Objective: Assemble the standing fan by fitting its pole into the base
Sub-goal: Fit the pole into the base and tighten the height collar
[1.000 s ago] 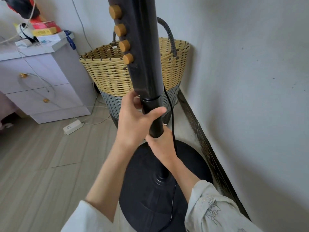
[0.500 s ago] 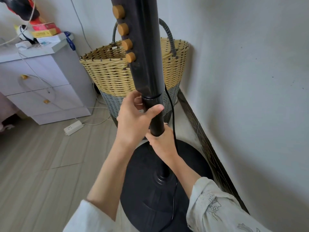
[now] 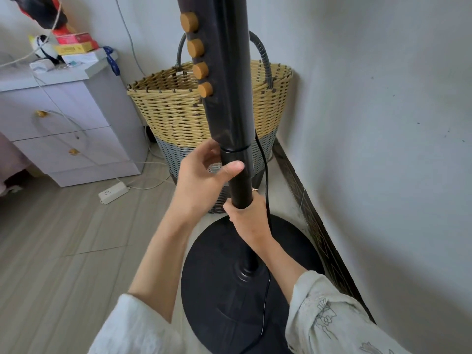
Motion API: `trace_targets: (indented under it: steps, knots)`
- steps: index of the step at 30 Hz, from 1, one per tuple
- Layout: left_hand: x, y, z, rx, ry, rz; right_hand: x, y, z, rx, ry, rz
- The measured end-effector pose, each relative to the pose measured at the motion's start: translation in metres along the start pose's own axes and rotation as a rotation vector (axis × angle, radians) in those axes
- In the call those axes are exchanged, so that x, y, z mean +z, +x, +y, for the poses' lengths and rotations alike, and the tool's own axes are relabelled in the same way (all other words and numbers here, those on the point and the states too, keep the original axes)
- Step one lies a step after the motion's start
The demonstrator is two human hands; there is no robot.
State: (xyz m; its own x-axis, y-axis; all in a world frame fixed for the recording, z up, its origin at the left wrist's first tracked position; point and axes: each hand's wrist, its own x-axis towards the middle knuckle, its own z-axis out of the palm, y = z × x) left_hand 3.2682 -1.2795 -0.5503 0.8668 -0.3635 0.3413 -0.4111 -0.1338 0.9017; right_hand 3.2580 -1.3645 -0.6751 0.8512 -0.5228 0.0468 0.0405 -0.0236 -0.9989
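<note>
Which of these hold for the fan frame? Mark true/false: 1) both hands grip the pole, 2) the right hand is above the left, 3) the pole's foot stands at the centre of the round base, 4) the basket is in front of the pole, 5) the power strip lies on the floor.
1) Both hands grip the pole. True.
2) The right hand is above the left hand. False: the right hand is lower, under the collar that the left hand grips.
3) The pole's foot stands at the centre of the base. True.
4) The basket is in front of the pole. False: it stands behind it, by the wall.
5) The power strip lies on the floor. True.
</note>
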Motion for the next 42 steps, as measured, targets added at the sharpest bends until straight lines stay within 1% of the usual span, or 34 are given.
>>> trace_targets:
  steps: [2,3,4,5,6,8,9,10,11,13,15,16,19,20,21,22,23,26,27,28,30,33,35,36,38,40,42]
  knots:
    - [0.021,-0.006,0.005,-0.06,0.076,0.225,-0.002,-0.001,-0.001,-0.011,0.024,-0.002]
    - [0.029,-0.008,0.008,-0.076,0.107,0.296,-0.002,-0.002,-0.002,-0.016,0.035,-0.005]
    - [0.033,-0.008,0.011,-0.071,0.142,0.313,-0.004,-0.002,-0.003,-0.017,0.037,-0.009]
    - [0.03,-0.006,0.012,-0.065,0.187,0.256,-0.004,-0.002,-0.003,-0.008,0.033,-0.015]
    - [0.022,-0.003,0.012,-0.051,0.193,0.135,-0.003,-0.001,-0.003,0.003,0.025,-0.017]
    - [0.0,0.003,0.015,-0.039,0.073,-0.177,-0.002,0.0,-0.003,0.01,-0.008,-0.006]
    - [-0.01,0.004,0.016,-0.023,0.023,-0.281,-0.001,0.001,-0.002,0.008,-0.027,0.001]
    - [-0.017,0.004,0.014,-0.004,0.011,-0.324,0.0,0.001,-0.002,0.009,-0.042,0.009]
    - [-0.02,0.004,0.013,0.01,0.027,-0.324,0.002,0.0,-0.002,0.011,-0.055,0.018]
    - [-0.019,0.005,0.01,0.008,0.05,-0.286,0.003,-0.001,-0.001,0.011,-0.069,0.037]
    - [-0.013,0.004,0.009,-0.012,0.07,-0.204,0.003,-0.003,-0.002,0.018,-0.044,0.039]
    - [-0.008,0.003,0.008,-0.012,0.102,-0.127,0.003,-0.003,-0.002,0.022,-0.027,0.044]
    - [0.013,-0.004,0.008,0.005,0.254,0.181,0.002,-0.003,-0.003,0.026,0.004,0.06]
    - [0.02,-0.007,0.009,-0.008,0.287,0.246,0.001,-0.002,-0.004,0.027,0.013,0.055]
    - [0.022,-0.007,0.01,-0.019,0.302,0.27,0.001,-0.003,-0.005,0.032,0.016,0.046]
    - [0.02,-0.005,0.009,-0.029,0.302,0.251,0.0,-0.002,-0.006,0.039,0.014,0.034]
    - [0.015,-0.001,0.008,-0.027,0.291,0.181,0.0,-0.002,-0.007,0.043,0.009,0.023]
    - [-0.008,0.003,0.005,-0.007,0.12,-0.186,-0.001,-0.002,-0.008,0.034,-0.025,-0.004]
    - [-0.013,0.002,0.003,0.004,0.035,-0.254,-0.002,-0.002,-0.008,0.028,-0.038,-0.009]
    - [-0.015,0.001,0.002,0.009,-0.03,-0.269,-0.002,-0.003,-0.009,0.024,-0.048,-0.011]
    - [-0.012,0.001,0.0,0.005,-0.033,-0.169,-0.001,-0.005,-0.011,0.025,-0.056,0.0]
    - [0.008,-0.001,0.002,-0.011,0.14,0.055,-0.001,-0.007,-0.015,0.057,-0.049,0.031]
    - [0.016,-0.003,0.005,-0.008,0.209,0.166,-0.002,-0.009,-0.021,0.071,-0.017,0.023]
    - [0.016,-0.003,0.005,-0.01,0.204,0.172,-0.004,-0.011,-0.025,0.074,-0.033,0.012]
    - [0.004,-0.002,0.003,-0.027,0.085,0.079,-0.014,-0.014,-0.031,0.075,-0.155,-0.065]
    - [-0.016,-0.001,-0.004,-0.063,-0.095,-0.047,-0.028,-0.017,-0.04,0.109,-0.288,-0.23]
    - [-0.03,-0.004,-0.018,-0.09,-0.212,-0.103,-0.048,-0.019,-0.048,0.148,-0.35,-0.375]
